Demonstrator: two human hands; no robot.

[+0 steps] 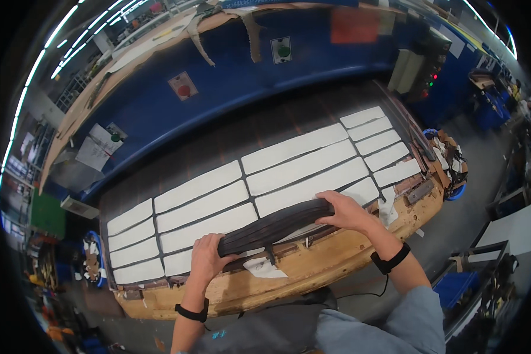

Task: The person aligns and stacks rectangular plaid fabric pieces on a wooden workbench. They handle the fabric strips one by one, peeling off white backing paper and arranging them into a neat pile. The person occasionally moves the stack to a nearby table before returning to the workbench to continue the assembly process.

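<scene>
Between my two hands I hold a long dark bundle that looks like stacked strips [277, 226]; their exact material I cannot make out. My left hand [205, 257] is closed round its left end, thumb at the near side. At its right end my right hand [347, 213] grips with fingers over the top and thumb below. The bundle is bowed and covers part of the nearest white panels. Rows of white rectangular panels [202, 190] lie on the dark bed [177, 162], split by narrow dark gaps. Below the bundle, a white scrap [265, 268] lies on the wooden edge [318, 268].
Behind the bed runs a blue machine beam [230, 76] with a green button [284, 52] and a red button [183, 91]. A control box [429, 74] with lit lamps stands at the right. Blue-rimmed scrap bins [101, 259] flank the bed. A dark cable [366, 294] hangs near my right arm.
</scene>
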